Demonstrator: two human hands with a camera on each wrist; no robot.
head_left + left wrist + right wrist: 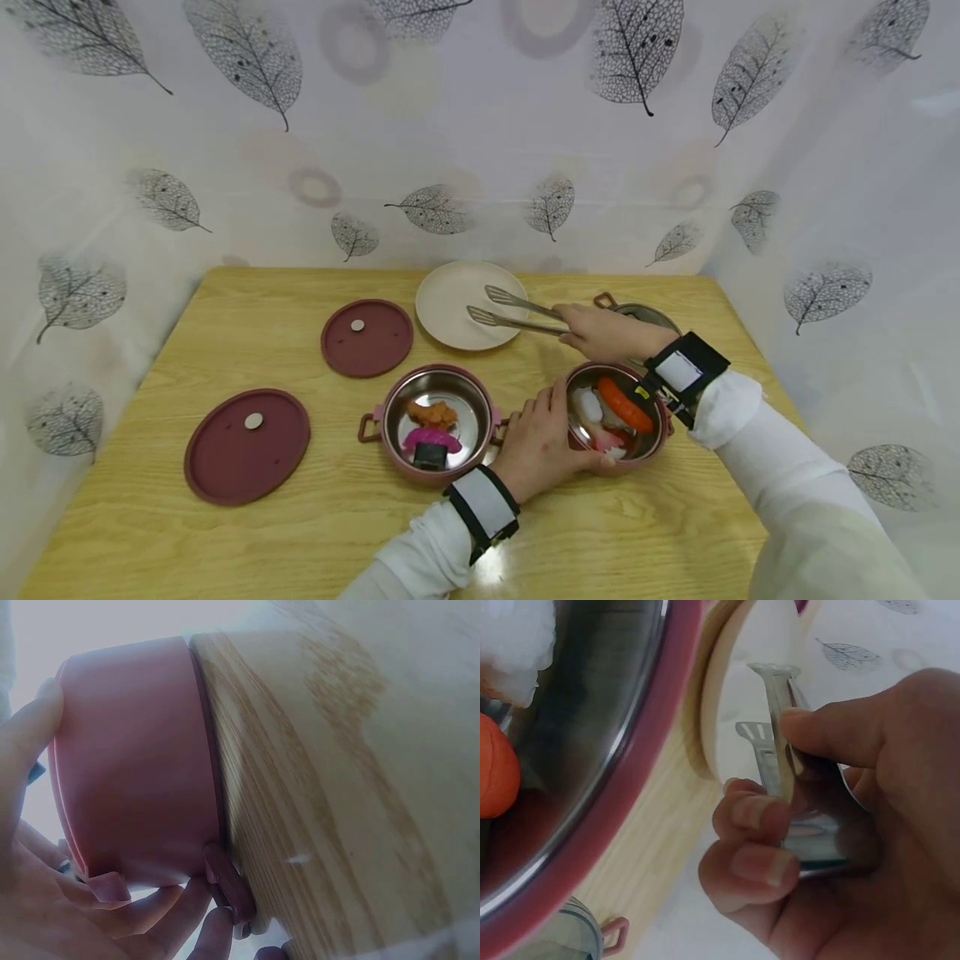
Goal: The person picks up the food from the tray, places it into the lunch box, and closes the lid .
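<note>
My left hand [540,446] holds the side of the right pink pot [135,765], thumb at its near rim and fingers along its left wall. In that pot lie an orange sausage-shaped piece [624,406], a white piece [587,406] and a reddish-white piece [609,442], partly overlapping. Metal tongs [525,324] are gripped in my right hand [615,333], above and behind this pot. In the right wrist view, thumb and fingers wrap the tongs' handle [825,847]. The slotted tips are apart over the white plate [461,329], with nothing between them.
A second pink pot [435,479] on the left contains a brown fried-looking piece [433,414], a magenta piece [431,439] and a black block [430,456]. Two maroon lids [367,350] lie further left. Behind my right hand, another round vessel [651,315] is partly hidden.
</note>
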